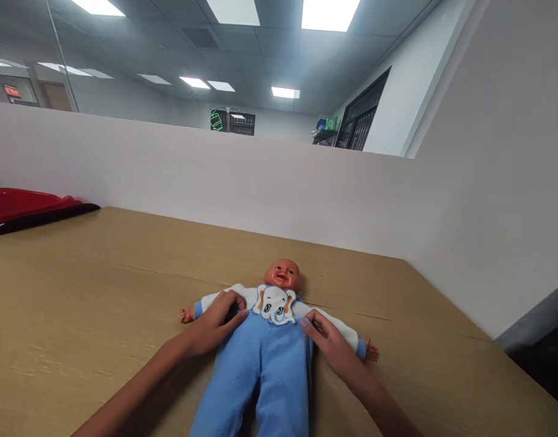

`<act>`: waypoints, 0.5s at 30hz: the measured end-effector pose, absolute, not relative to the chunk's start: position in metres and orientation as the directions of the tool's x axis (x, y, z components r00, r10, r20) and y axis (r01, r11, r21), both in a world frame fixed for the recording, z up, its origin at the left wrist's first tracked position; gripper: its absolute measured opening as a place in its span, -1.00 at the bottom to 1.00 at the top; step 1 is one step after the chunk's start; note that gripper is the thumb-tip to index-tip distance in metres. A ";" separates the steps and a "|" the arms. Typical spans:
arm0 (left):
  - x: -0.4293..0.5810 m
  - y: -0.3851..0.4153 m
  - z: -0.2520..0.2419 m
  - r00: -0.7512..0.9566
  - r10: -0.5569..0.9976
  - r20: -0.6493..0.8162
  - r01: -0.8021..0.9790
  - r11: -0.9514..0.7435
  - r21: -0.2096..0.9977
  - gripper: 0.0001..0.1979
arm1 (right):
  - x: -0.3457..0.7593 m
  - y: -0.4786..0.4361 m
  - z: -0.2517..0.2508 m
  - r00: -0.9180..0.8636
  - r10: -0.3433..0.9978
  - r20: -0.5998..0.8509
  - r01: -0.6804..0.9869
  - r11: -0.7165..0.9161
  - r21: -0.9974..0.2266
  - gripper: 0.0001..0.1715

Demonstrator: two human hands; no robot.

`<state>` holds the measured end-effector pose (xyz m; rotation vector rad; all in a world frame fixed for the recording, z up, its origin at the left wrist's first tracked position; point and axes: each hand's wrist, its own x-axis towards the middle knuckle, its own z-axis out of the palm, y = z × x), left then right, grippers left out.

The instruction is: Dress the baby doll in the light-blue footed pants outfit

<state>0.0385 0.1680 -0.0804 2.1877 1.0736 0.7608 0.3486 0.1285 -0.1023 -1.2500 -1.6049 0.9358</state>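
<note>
A baby doll (282,275) lies on its back on the brown tabletop, head away from me and arms stretched out sideways. It wears a white top with blue cuffs and an elephant patch (275,304) on the chest. Fuzzy blue pants (265,364) cover its legs and reach up to the patch. At the left side of the waist, my left hand (219,321) has its fingers curled and closed on the pants' edge. My right hand (327,341) pinches the same edge on the right side. Fingertips are partly hidden in the cloth; the doll's feet are out of view.
The brown table (101,291) has thin seams across its top. At the far left lies a red object with a dark edge (28,209). A white partition (238,182) with glass above borders the back, and a white wall (488,212) rises on the right.
</note>
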 end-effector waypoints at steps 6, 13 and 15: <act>0.046 0.177 -0.079 0.527 0.835 0.160 0.442 -0.430 0.787 -0.69 | 0.355 0.147 -0.119 -0.068 0.990 0.125 0.226 0.137 -0.964 -0.39; 0.042 0.174 -0.090 0.435 0.878 0.200 0.638 -0.457 0.620 -0.64 | 0.360 0.135 -0.130 0.044 0.989 0.143 0.364 0.117 -0.924 -0.53; 0.036 0.169 -0.096 0.440 0.876 0.197 0.681 -0.469 0.563 -0.71 | 0.364 0.124 -0.137 0.065 0.989 0.134 0.403 0.097 -0.910 -0.58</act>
